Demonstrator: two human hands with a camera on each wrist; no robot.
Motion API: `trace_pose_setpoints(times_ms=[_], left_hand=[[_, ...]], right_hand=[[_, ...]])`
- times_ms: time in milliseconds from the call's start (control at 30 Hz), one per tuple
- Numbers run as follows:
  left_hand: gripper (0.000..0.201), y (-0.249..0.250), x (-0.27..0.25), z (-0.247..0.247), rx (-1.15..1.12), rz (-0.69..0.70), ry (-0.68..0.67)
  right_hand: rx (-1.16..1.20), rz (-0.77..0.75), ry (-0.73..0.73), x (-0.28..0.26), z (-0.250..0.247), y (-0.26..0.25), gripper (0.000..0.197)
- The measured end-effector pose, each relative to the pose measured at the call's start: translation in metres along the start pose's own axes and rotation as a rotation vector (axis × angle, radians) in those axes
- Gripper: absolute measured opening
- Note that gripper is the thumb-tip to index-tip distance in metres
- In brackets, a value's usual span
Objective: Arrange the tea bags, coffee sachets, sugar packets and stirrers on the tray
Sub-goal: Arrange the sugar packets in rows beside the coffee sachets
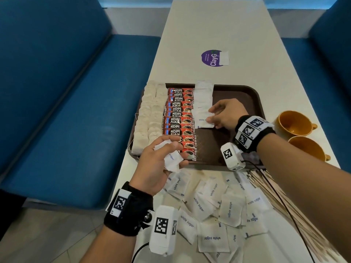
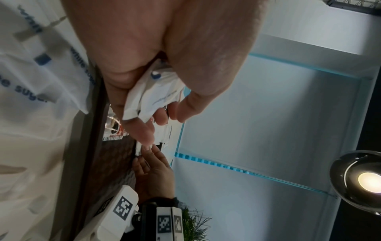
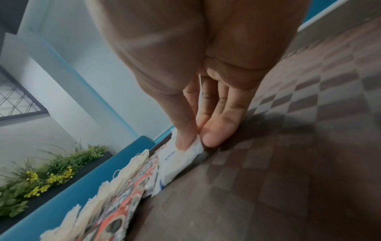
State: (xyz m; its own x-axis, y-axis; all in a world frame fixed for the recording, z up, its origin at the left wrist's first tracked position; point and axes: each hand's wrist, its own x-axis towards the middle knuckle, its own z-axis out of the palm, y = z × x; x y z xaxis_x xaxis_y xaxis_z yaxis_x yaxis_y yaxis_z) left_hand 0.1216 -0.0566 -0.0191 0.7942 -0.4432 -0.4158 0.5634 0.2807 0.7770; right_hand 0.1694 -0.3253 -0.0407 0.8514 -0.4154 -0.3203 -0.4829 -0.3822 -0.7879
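On the tray [image 1: 254, 99], the right hand [image 1: 226, 114] pinched a sugar packet [image 1: 204, 120] down, extending the row beside the coffee sachets [image 1: 180, 118]; the left hand [image 1: 161, 164] clutched spare packets [image 1: 171, 160], ready to feed it.

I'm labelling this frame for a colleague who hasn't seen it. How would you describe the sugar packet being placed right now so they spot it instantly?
Find the brown tray on the white table. Right of its red coffee sachets runs a column of white sugar packets. The one meant is the sugar packet at the column's near end, the only one pinched by the right hand.
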Motion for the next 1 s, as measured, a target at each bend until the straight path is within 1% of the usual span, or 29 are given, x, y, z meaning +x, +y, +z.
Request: trace_pose_setpoints(times_ms=[133,367,433,667,867,1000], left_hand=[[0.014,-0.001,0.0,0.001,-0.01,-0.009,-0.006],[0.015,0.001,-0.001,0.001,-0.006,-0.005,-0.014],[0.012,0.001,-0.002,0.001,-0.003,-0.004,-0.013],[0.013,0.0,-0.003,0.002,-0.014,-0.012,-0.011],[0.015,0.0,-0.002,0.001,-0.019,-0.02,-0.008],[0.017,-0.002,0.0,0.001,-0.023,-0.026,0.003]], right_hand=[[-0.041,-0.001,0.05,0.002,0.002,-0.003,0.026],[-0.063,0.022,0.071,0.001,-0.001,-0.009,0.033],[-0.066,0.029,0.081,0.001,-0.002,-0.01,0.034],[-0.061,0.046,0.072,0.002,-0.004,-0.009,0.027],[-0.031,0.027,0.143,0.003,-0.004,-0.014,0.022],[-0.024,0.063,0.131,0.006,-0.006,-0.016,0.017]])
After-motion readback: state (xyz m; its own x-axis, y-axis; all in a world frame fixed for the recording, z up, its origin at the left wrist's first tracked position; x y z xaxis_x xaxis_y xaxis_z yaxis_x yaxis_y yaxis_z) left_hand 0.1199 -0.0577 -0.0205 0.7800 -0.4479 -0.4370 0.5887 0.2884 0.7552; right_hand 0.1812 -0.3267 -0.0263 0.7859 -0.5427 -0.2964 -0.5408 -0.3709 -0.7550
